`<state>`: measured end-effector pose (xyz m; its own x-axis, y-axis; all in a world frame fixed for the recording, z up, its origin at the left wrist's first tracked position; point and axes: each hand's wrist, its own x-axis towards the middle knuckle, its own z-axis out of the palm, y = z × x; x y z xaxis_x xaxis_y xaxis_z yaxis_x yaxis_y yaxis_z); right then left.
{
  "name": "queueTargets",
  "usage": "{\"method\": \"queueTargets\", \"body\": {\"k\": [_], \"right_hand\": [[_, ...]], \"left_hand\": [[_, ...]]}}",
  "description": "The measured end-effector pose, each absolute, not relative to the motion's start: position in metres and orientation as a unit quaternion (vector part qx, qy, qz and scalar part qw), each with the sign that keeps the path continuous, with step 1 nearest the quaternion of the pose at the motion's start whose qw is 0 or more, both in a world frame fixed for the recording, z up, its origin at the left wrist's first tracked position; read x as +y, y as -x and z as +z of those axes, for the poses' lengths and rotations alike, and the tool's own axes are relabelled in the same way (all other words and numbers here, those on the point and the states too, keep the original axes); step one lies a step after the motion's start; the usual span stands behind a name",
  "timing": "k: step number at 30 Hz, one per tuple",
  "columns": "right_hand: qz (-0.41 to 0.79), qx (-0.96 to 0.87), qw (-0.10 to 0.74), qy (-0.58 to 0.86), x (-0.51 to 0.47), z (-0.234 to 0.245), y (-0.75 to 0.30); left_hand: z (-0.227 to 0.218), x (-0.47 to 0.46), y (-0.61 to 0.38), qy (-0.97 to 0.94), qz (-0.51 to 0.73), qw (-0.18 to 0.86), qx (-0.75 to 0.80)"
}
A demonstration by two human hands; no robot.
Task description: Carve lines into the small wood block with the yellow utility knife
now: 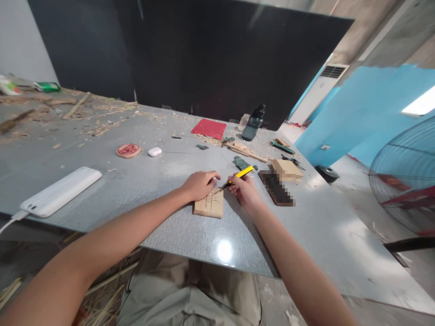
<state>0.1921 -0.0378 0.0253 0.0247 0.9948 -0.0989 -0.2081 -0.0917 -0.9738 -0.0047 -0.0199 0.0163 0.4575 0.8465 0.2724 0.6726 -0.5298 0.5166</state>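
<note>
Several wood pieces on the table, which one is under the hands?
The flat wooden block at the near edge: left hand presses it and right hand holds a yellow-handled knife to it. The stacked wooden blocks lie untouched, farther right.

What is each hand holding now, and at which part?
The right hand grips a yellow-handled knife by the handle, tip on the small wooden block. The left hand holds nothing; it presses the block's far edge.
</note>
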Motion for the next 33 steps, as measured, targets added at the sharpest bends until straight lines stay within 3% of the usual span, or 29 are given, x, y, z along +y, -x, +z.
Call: {"method": "queueTargets", "body": {"k": [33], "right_hand": [[0.491, -0.390, 0.597, 0.501, -0.025, 0.019, -0.194]], "left_hand": [[0.020, -0.022, 0.007, -0.834, 0.262, 0.184, 0.450]]}}
